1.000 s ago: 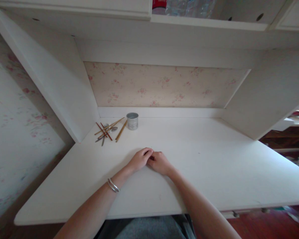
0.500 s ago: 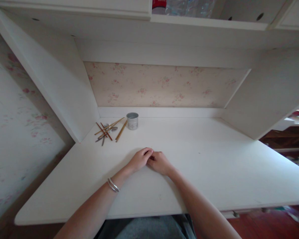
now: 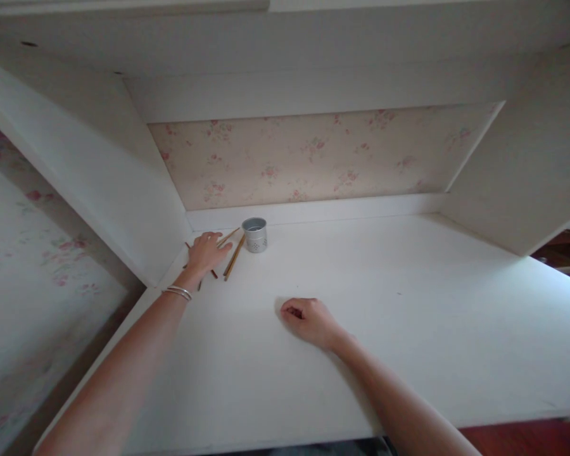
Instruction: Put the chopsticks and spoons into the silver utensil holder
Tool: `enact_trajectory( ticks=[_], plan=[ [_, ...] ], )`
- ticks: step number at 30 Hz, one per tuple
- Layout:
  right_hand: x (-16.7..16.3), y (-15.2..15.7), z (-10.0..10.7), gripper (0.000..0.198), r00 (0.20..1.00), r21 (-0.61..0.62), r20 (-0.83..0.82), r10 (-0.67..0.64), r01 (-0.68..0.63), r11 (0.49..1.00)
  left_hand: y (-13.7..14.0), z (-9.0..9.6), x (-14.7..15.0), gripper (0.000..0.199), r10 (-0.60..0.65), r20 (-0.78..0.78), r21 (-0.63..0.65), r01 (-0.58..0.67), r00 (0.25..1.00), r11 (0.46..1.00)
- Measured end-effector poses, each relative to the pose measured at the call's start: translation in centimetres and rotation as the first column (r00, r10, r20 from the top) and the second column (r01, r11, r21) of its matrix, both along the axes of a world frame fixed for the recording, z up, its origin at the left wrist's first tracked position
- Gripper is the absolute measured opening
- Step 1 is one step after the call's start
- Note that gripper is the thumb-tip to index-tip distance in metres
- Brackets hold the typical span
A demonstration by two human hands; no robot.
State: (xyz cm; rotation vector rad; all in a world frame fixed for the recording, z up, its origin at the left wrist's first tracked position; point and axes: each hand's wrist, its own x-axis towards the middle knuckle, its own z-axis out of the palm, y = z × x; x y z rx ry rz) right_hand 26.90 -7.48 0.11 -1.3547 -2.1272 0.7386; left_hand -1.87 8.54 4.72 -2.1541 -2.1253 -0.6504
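My left hand (image 3: 206, 252) lies palm down over a small pile of chopsticks and spoons (image 3: 231, 258) at the back left of the white desk (image 3: 408, 304). It hides most of the pile, so I cannot tell whether the fingers grip any piece. Two silver bangles circle that wrist. A small grey metal cup (image 3: 255, 234) with punched holes stands upright just right of the pile, apart from the hand. My right hand (image 3: 308, 318) rests on the desk near the middle, fingers curled shut with nothing visible in them.
A white side panel (image 3: 99, 183) rises close on the left of the pile, and a matching one stands at the right. Floral wallpaper (image 3: 308, 158) backs the alcove. A shelf underside hangs overhead. The desk's front edge runs near my arms.
My left hand has left my right hand and reached far forward and left onto the utensil pile. The right hand stayed in place. My head has tilted down and moved closer.
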Motion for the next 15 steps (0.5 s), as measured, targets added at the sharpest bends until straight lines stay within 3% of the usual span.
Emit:
enact_trajectory(
  ticks=[3,6,9,15],
  plan=[
    [0.1,-0.1,0.3,0.023,1.0,0.016,0.0,0.011,-0.011,1.0,1.9,-0.7,-2.0,0.071,0.117,-0.091,-0.213,-0.134,0.989,0.968],
    [0.1,-0.2,0.5,0.021,1.0,0.038,0.002,0.023,-0.023,0.999,2.6,-2.0,-2.2,0.077,0.088,-0.131,-0.356,-0.13,0.987,0.925],
    [0.1,-0.2,0.5,0.021,0.999,0.044,0.002,0.035,-0.035,0.998,2.9,-2.9,-1.2,0.078,0.027,-0.155,-0.38,-0.085,0.988,0.921],
    [0.2,-0.3,0.5,0.02,0.999,0.059,0.002,0.036,-0.036,0.998,1.6,-3.8,1.5,0.058,-0.042,-0.187,-0.369,-0.03,0.981,0.929]
  ],
)
